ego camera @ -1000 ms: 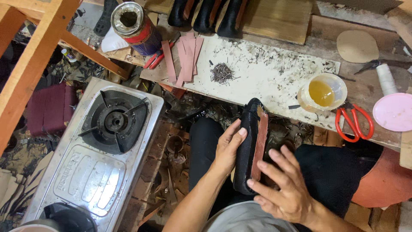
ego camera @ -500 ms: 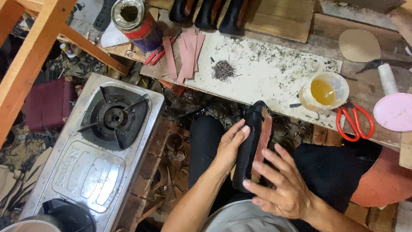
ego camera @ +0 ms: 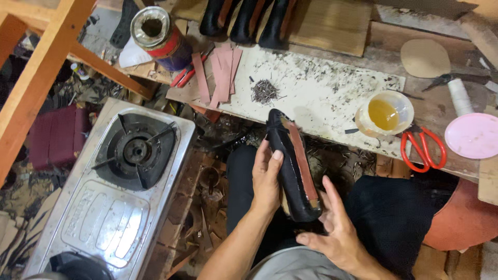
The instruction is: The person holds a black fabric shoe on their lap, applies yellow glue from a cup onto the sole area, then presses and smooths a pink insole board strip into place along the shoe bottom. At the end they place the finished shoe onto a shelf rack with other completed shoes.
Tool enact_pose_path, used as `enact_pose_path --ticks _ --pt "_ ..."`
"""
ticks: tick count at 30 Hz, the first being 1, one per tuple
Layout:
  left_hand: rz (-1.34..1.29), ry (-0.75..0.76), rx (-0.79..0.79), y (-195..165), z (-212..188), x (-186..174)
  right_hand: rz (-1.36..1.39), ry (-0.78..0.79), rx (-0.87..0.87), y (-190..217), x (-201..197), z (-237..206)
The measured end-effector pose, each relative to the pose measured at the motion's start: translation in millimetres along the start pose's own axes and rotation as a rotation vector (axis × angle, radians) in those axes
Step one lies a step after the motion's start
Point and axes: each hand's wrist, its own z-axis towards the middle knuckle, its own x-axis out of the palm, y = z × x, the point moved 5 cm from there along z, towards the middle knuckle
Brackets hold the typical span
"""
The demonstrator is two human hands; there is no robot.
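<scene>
A black shoe with a reddish-brown strip along its sole lies tilted over my lap, toe pointing away from me. My left hand grips the shoe's left side, thumb on its upper edge. My right hand is at the shoe's heel end, fingers spread, and touches its lower right side. On the worn white board ahead of the shoe lie a small heap of dark nails and several pinkish-brown leather strips.
A tub of yellow glue and red scissors are at the right, with a pink lid beyond. A metal gas stove stands at my left, next to a tin can. Black shoes stand at the back.
The shoe has tilted so its toe points further left. My right hand has slid down from the sole toward the heel end.
</scene>
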Motion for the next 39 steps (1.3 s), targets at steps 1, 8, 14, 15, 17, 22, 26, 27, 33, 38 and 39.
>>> enact_pose_path --ticks 1,8,14,15,17,22,26,27,33,38,39 --pt "0.003 0.016 0.059 -3.1 -2.3 5.7 0.086 -0.031 -0.028 -1.6 2.6 2.3" --pt "-0.035 0.152 0.074 -29.3 -8.5 30.7 0.318 -0.199 -0.149 -0.1 -1.8 18.6" --pt "0.052 0.309 0.073 -40.3 0.5 35.5 0.406 -0.250 -0.222 -1.9 -9.0 24.6" --pt "0.042 0.333 0.077 -39.6 1.7 34.5 0.456 -0.246 -0.244 -0.8 -10.1 26.4" --pt "0.023 0.382 0.085 -36.9 2.9 31.3 0.556 -0.237 -0.292 3.7 -11.9 31.4" --pt "0.180 0.256 0.044 -27.8 14.0 0.6 0.638 -0.246 -0.232 20.0 -14.1 64.0" --pt "0.432 0.139 0.128 -32.1 18.8 -35.8 0.634 -0.285 -0.252 42.9 -21.2 112.6" --pt "0.466 0.099 0.113 -28.7 17.3 -42.7 0.618 -0.311 -0.245 48.4 -24.3 125.5" --pt "0.592 0.042 0.152 -23.1 5.8 -54.9 0.575 -0.460 -0.279 101.8 -37.5 208.9" --pt "0.630 0.057 0.138 -28.0 6.2 -40.3 0.575 -0.617 -0.293 145.0 -37.9 251.4" --pt "0.628 0.055 0.157 -29.7 6.0 -37.1 0.575 -0.642 -0.284 148.5 -37.9 257.2"
